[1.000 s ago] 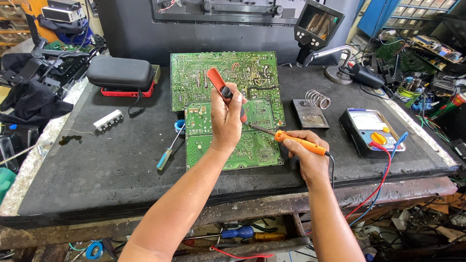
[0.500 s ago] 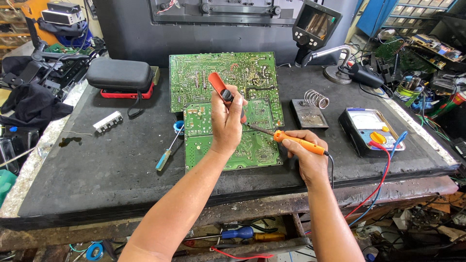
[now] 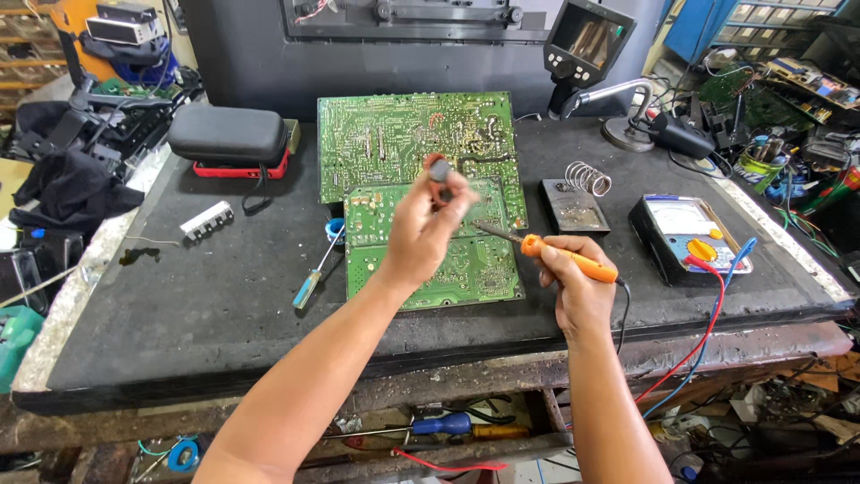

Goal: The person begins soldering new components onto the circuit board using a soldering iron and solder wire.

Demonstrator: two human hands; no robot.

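Compared with before, the left hand (image 3: 421,235) has tipped its red-tipped pump tool (image 3: 438,172) end-on above the lower green board (image 3: 430,246), fingers closed around its stiff, light barrel, while the right hand (image 3: 578,291) pinches the orange soldering iron (image 3: 564,260) by its insulated handle, the safest place to hold.

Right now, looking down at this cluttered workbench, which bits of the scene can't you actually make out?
- Head view: the red-and-black pen-shaped tool in the left hand is blurred and end-on; its tip is hidden.
- The orange-handled soldering iron in the right hand: contact with the smaller green circuit board is too fine to judge.
- The fingers hide part of that board.
- The small black monitor's picture is too small.
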